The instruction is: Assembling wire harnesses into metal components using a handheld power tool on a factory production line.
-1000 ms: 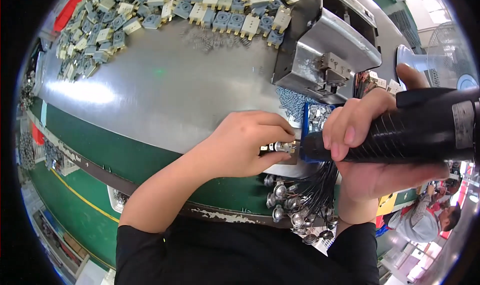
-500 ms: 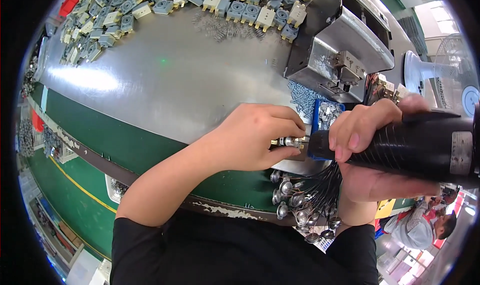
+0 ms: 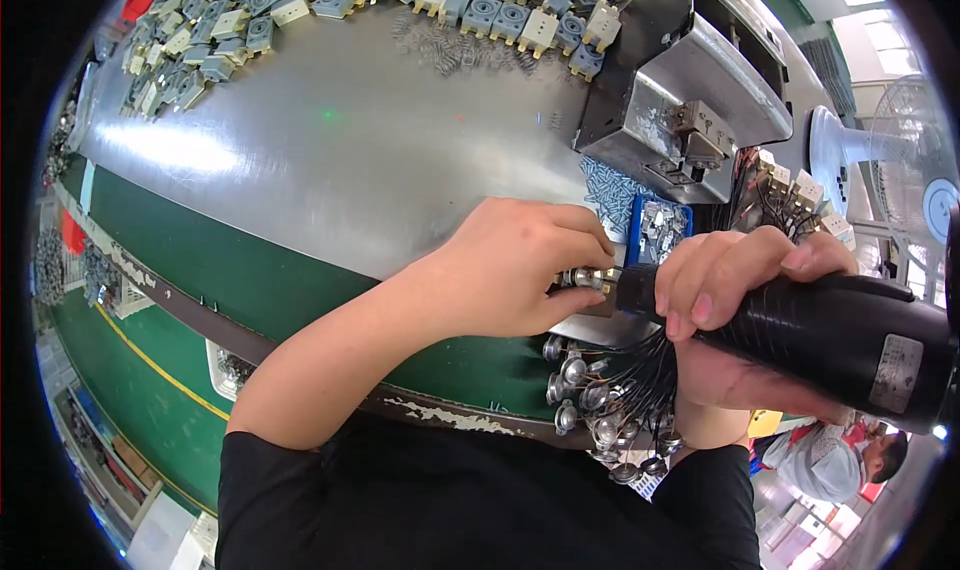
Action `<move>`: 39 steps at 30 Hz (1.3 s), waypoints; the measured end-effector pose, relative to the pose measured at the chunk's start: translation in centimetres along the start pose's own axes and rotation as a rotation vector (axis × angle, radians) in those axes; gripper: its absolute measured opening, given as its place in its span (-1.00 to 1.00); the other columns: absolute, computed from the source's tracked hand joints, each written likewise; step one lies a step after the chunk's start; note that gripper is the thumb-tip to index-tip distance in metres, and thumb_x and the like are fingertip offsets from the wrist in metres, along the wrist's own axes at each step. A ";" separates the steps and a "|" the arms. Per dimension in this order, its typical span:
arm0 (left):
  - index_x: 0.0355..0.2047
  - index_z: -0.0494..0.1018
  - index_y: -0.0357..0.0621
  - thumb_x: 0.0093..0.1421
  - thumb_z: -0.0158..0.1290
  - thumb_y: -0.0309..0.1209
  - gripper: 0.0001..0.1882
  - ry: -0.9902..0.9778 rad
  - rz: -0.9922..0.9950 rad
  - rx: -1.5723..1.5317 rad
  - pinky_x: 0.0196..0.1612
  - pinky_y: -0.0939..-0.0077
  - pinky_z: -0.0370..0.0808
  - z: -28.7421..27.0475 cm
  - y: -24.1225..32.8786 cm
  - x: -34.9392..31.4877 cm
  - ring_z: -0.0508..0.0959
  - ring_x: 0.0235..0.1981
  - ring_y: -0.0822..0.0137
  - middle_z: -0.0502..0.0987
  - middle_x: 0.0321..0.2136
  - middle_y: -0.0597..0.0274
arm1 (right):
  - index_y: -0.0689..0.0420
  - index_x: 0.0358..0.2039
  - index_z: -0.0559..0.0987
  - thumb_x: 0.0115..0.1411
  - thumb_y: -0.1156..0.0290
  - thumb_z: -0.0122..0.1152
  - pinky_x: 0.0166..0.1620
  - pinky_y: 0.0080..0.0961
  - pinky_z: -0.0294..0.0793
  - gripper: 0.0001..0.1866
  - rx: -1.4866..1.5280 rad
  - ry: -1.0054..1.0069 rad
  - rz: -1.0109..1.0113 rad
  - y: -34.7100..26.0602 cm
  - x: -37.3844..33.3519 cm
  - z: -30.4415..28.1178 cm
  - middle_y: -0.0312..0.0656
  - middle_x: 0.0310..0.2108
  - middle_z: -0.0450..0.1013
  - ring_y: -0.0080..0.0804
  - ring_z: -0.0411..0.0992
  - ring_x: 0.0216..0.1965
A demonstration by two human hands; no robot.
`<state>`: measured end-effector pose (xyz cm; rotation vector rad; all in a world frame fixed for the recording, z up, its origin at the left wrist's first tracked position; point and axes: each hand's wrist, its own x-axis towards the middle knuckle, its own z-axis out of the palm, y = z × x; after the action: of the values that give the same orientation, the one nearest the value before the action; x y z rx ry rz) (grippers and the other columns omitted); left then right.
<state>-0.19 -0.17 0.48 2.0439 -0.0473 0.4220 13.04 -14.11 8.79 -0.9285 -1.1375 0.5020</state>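
Observation:
Between thumb and fingers, my left hand (image 3: 520, 268) pinches a small metal part with brass-coloured terminals (image 3: 584, 278), mostly covered by the fingers. My right hand (image 3: 735, 280) is wrapped round a black cylindrical electric screwdriver (image 3: 850, 335), which lies nearly level. Its nose points left, with the thin bit at the small part; whether the bit touches a screw cannot be made out. Under the screwdriver's nose, several round silver discs on black wires (image 3: 600, 400) hang over the table edge.
Just beyond the hands are a blue tray (image 3: 634, 232) of small metal pieces and a pile of bluish screws (image 3: 612, 188). A steel fixture (image 3: 690, 90) stands at far right. Grey and cream switch blocks (image 3: 480, 15) and loose springs (image 3: 450, 50) lie across the back. A fan (image 3: 900, 150) stands right.
The screwdriver's rear end has swung down toward me, with my right hand turning along with it. My left hand keeps hold of the small part, nearly in place.

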 end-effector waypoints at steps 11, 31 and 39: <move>-0.19 0.69 -0.15 0.07 0.42 -0.42 -0.72 0.028 0.048 -0.005 -0.10 0.29 0.68 -0.1 0.3 -0.1 0.74 -0.14 0.09 0.72 -0.11 0.17 | 0.11 0.52 0.12 0.14 -0.68 0.07 -0.42 -0.37 0.35 0.26 0.006 0.141 -0.164 -2.9 5.4 -4.9 -0.23 -0.44 0.40 -0.40 0.36 -0.57; -0.15 0.70 -0.22 0.01 0.46 -0.51 -0.65 -0.005 -0.004 -0.051 0.00 0.27 0.69 -0.1 0.3 0.2 0.74 -0.06 0.09 0.72 -0.08 0.11 | 0.13 0.33 0.28 0.20 -0.71 -0.16 -0.39 -0.29 0.44 0.14 -0.300 0.500 -0.063 1.0 8.2 -5.4 -0.17 -0.49 0.41 -0.32 0.39 -0.55; -0.18 0.69 -0.21 0.02 0.45 -0.49 -0.68 0.001 0.013 -0.060 -0.02 0.27 0.68 -0.1 0.3 0.2 0.74 -0.08 0.08 0.72 -0.08 0.11 | 0.16 0.30 0.30 0.17 -0.73 -0.14 -0.44 -0.28 0.42 0.16 -0.267 0.511 0.001 0.3 7.8 -4.4 -0.17 -0.51 0.39 -0.30 0.36 -0.60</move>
<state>-0.09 -0.24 0.82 1.9855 -0.0720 0.4252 20.04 -9.63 12.23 -1.2052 -0.7449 0.0970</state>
